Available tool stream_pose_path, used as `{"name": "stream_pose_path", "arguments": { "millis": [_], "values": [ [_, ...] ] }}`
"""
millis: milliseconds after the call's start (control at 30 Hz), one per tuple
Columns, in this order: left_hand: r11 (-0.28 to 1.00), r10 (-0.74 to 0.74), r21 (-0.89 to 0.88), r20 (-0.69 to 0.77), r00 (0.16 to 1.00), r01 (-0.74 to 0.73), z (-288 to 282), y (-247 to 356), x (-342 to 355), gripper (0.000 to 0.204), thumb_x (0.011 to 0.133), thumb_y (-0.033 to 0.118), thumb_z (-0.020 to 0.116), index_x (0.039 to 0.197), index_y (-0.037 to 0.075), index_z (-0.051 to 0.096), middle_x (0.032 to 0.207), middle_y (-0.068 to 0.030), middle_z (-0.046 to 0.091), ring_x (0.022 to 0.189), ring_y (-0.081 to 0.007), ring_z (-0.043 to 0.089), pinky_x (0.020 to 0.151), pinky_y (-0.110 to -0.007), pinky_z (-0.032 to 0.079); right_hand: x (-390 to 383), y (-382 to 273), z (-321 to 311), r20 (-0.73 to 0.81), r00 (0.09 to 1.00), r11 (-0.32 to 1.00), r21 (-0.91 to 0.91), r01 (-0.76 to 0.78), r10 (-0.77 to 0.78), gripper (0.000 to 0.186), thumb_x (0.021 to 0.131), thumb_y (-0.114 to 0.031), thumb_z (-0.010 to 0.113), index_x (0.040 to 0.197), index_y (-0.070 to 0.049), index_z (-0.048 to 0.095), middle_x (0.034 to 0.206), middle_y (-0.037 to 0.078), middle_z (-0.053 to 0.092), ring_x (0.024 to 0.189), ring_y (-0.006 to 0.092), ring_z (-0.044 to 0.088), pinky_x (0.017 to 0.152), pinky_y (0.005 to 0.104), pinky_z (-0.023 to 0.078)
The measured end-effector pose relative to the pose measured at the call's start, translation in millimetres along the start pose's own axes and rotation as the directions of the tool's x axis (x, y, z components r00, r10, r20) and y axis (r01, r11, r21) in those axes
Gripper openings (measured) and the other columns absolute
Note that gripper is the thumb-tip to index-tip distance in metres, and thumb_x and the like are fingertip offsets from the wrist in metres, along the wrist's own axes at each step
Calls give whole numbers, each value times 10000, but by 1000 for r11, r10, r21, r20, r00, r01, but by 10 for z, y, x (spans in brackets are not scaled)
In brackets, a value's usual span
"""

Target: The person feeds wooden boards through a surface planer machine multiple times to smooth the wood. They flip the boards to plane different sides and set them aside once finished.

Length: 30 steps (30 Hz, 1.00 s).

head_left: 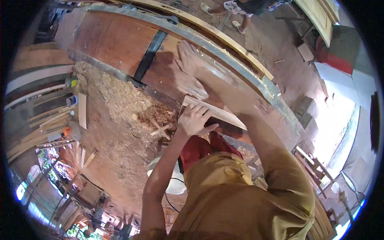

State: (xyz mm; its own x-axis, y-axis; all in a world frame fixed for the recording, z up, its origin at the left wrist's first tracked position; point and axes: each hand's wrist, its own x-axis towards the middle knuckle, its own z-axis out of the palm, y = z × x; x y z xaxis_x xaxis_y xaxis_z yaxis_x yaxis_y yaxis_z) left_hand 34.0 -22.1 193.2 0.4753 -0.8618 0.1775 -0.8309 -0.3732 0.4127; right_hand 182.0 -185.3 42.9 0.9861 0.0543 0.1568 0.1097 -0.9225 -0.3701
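Observation:
My left hand (195, 120) grips the left end of a pale wooden board (224, 114), its fingers bent over the top and its thumb out to the right. The board lies at the near edge of a long reddish-brown work surface (114, 40). My right hand (189, 58) is stretched across that surface beyond the board, close to a dark crosswise band (151, 55). Its fingers are apart, and no object shows in it. Part of the board's right end is hidden by my right forearm.
A long metal-edged rail and pale timber (240, 54) border the far side. Wood shavings (110, 90) and crossed offcuts (161, 129) litter the ground at left. More boards (52, 118) lie further left. Another person's legs (239, 14) show at the top.

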Motion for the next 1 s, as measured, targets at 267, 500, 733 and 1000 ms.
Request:
{"name": "stream_pose_path", "arguments": {
  "millis": [267, 500, 733, 1000],
  "values": [
    [987, 6, -163, 30, 1000, -1, 96, -9, 4, 472, 775, 559, 806, 958, 134, 713, 958, -10, 696, 904, -198, 662, 789, -379, 475, -436, 420, 137, 237, 972, 996, -86, 28, -7, 760, 1045, -365, 518, 1655, -16, 228, 1740, 180, 218, 1605, 312, 227, 1317, 429, 192],
    [987, -38, -147, 157, 987, 61, -42, 38, 30, 465, 802, 563, 807, 990, 144, 733, 1054, -36, 726, 1012, -250, 668, 898, -445, 466, -4078, 1481, -1984, 541, 684, 858, -155, -490, 489, 803, 947, -363, 677, 1637, -159, 321, 1613, 168, 451, 1490, 335, 435, 1238, 425, 316],
    [994, 107, -16, 342, 933, -109, -238, 46, 179, 502, 819, 200, 793, 1287, 117, 632, 1195, -82, 728, 1185, -281, 664, 1013, -488, 469, -5716, 1252, -3575, 468, 546, 624, -13, -782, 695, 853, 852, -426, 845, 1519, -25, 497, 1423, 223, 620, 1336, 374, 590, 1121, 456, 478],
    [992, 120, -13, 422, 898, -127, -344, 55, 559, 443, 780, -9, 682, 1206, 109, 701, 1210, -89, 732, 1209, -270, 659, 1046, -486, 452, -4353, 221, -3097, 512, 718, 866, -117, -486, 472, 766, 666, -210, 858, 1371, -90, 582, 1300, 161, 667, 1238, 374, 615, 1023, 503, 499]
  ]
}}
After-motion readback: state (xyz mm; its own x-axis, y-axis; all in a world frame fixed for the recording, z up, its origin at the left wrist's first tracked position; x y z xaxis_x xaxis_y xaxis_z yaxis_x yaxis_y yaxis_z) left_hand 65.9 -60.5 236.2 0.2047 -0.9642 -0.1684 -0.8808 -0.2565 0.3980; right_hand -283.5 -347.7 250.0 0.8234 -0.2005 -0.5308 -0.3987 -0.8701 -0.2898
